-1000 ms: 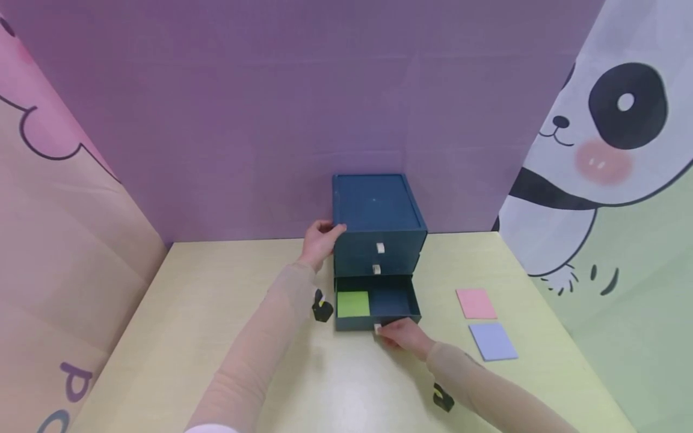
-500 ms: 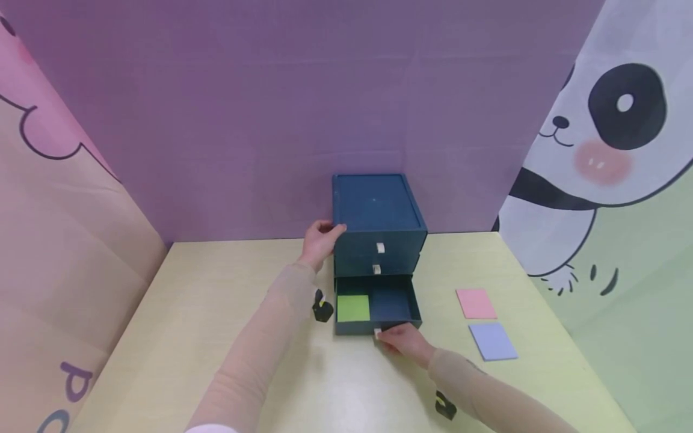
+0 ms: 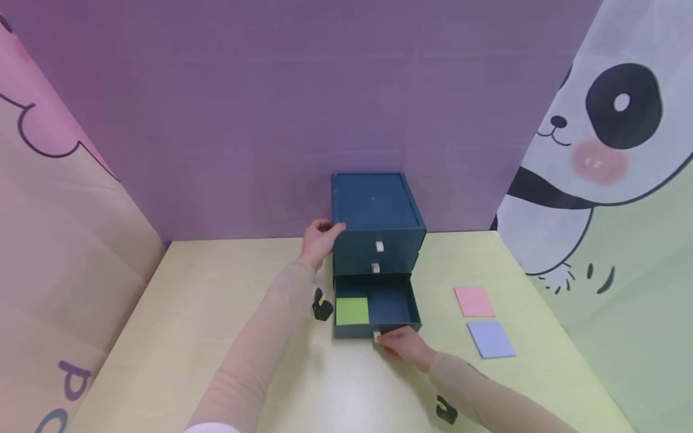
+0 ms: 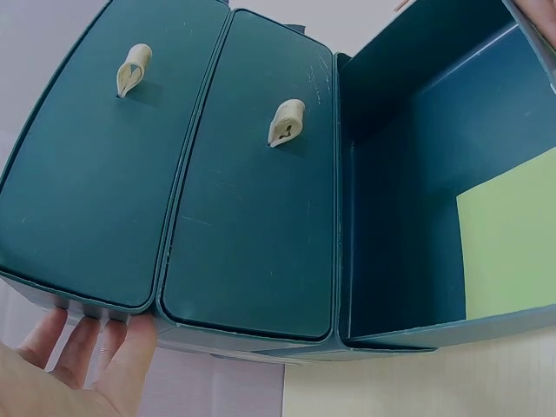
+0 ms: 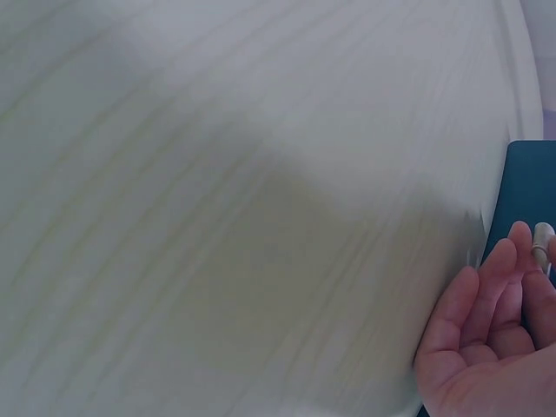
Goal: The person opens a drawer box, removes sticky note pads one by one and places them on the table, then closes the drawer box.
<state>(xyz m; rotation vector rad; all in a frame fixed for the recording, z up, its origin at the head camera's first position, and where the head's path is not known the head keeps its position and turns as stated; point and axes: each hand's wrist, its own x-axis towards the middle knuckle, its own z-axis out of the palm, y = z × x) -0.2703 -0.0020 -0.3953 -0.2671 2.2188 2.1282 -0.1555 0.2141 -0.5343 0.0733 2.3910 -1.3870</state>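
A dark blue three-drawer box (image 3: pixel 373 201) stands against the back wall, with its bottom drawer (image 3: pixel 391 300) pulled out. My left hand (image 3: pixel 320 243) rests against the box's left side, its fingers (image 4: pixel 130 360) fairly straight in the left wrist view. At the drawer's front, my right hand (image 3: pixel 405 346) pinches the small cream pull tab (image 3: pixel 377 337) between thumb and fingertips. In the right wrist view the tab (image 5: pixel 541 239) shows at the fingertips, partly cut off by the frame. A green sticky-note pad (image 3: pixel 352 311) lies in the left half of the drawer.
On the pale wooden table (image 3: pixel 227 294), a pink sticky-note pad (image 3: pixel 474 302) and a lilac pad (image 3: pixel 491 340) lie right of the drawer. The two upper drawers (image 3: pixel 395 246) are closed. A purple backdrop (image 3: pixel 260 120) rises behind; printed side panels flank the table.
The bottom drawer has slid a little farther out toward me, with my right hand on its tab. The green pad moved along in it. My left hand has stayed at the box's side.
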